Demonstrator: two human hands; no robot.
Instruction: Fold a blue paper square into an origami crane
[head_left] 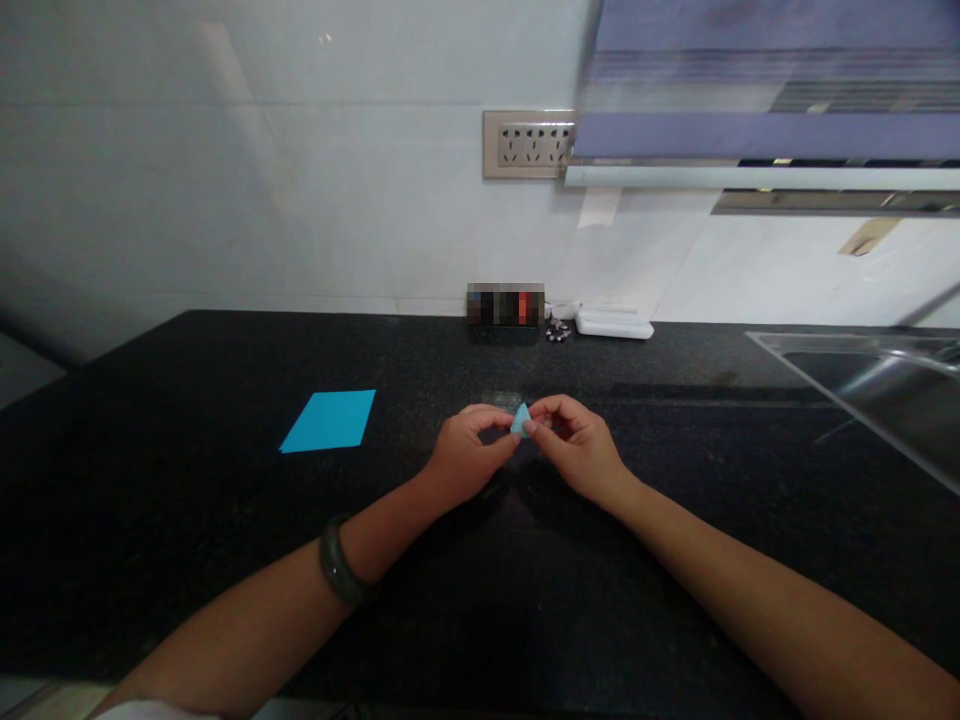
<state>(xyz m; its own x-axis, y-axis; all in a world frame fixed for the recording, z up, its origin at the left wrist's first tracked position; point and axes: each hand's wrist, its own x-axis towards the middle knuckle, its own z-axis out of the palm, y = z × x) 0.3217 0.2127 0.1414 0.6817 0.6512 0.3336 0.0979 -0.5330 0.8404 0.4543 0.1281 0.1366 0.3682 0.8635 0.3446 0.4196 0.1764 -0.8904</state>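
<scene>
A small piece of folded light-blue paper (pixel 520 419), pointed at the top, is held up between my two hands over the dark counter. My left hand (pixel 474 447) pinches its left edge between thumb and fingers. From the other side my right hand (pixel 576 442) grips it, the thumb lying across its lower right face. Fingertips hide part of the folds. Away to the left, a flat sheet of bright blue paper (pixel 330 420) rests on the counter, touched by neither hand.
Black speckled counter (pixel 225 560) runs back to a tiled wall (pixel 262 180). Against it stand a blurred-out box (pixel 505 304) and a white object (pixel 615 322). A metal sink (pixel 885 380) is at the right. Above hang a socket panel (pixel 529 145) and a purple blind (pixel 750 80).
</scene>
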